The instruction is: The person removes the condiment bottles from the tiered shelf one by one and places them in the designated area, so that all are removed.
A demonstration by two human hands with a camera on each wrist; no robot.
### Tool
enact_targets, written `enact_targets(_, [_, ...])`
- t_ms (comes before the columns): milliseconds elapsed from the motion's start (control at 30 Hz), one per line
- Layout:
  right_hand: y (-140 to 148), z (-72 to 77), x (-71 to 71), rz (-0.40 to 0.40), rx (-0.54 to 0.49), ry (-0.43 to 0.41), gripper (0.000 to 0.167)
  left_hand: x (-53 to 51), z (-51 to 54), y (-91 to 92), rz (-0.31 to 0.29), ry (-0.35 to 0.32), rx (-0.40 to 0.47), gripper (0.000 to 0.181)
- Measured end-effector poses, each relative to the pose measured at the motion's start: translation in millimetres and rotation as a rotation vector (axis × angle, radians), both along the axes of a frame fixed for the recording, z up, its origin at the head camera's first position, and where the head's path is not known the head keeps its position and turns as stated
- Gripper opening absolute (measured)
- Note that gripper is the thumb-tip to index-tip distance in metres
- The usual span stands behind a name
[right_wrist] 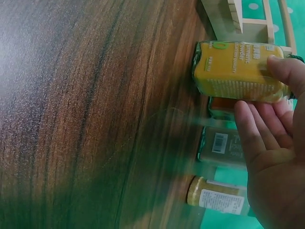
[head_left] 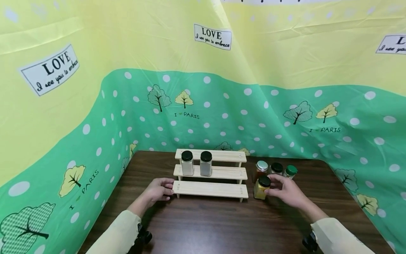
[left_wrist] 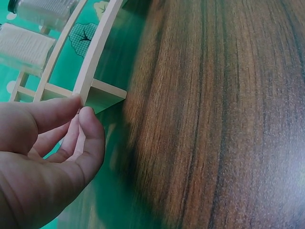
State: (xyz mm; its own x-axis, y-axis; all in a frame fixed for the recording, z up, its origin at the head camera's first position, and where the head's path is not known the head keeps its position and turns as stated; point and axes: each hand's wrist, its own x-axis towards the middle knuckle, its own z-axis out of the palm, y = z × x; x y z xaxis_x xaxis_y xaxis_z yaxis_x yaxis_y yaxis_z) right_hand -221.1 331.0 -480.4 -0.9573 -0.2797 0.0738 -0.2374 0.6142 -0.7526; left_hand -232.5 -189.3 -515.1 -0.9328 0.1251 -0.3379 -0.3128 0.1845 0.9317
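A three-tier wooden spice rack (head_left: pixel 210 189) stands on the table. My left hand (head_left: pixel 158 189) pinches the left end of its lowest tier, thumb and fingertips meeting at the board's corner in the left wrist view. Two black-capped glass jars, a whitish one (head_left: pixel 187 163) and a greyish one (head_left: pixel 205 164), stand upright on the middle tier. To the right of the rack, my right hand (head_left: pixel 287 190) holds a jar of yellow turmeric powder (right_wrist: pixel 238 71) with a black lid, thumb on one side and fingers on the other. Whether its base touches the table is unclear.
Behind the turmeric jar stand a silver-lidded reddish jar (head_left: pixel 261 167), a black-lidded jar (head_left: pixel 276 168) and a green-lidded jar (head_left: pixel 290 171). A patterned green and yellow cloth (head_left: pixel 222 106) hangs behind and beside the dark wooden table (head_left: pixel 209 225).
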Motion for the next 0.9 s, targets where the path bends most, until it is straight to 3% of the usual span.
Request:
enact_targets(633, [3, 5.2, -2.7, 0.054, 0.008, -0.030, 0.053, -0.4, -3.9, 0.7, 0.002, 0.000, 0.005, 0.055])
enact_targets(900, [-1, 24.6, -1.4, 0.058, 0.076, 0.021, 0.053, -0.6, -3.4, 0.4, 0.001, 0.005, -0.012, 0.054])
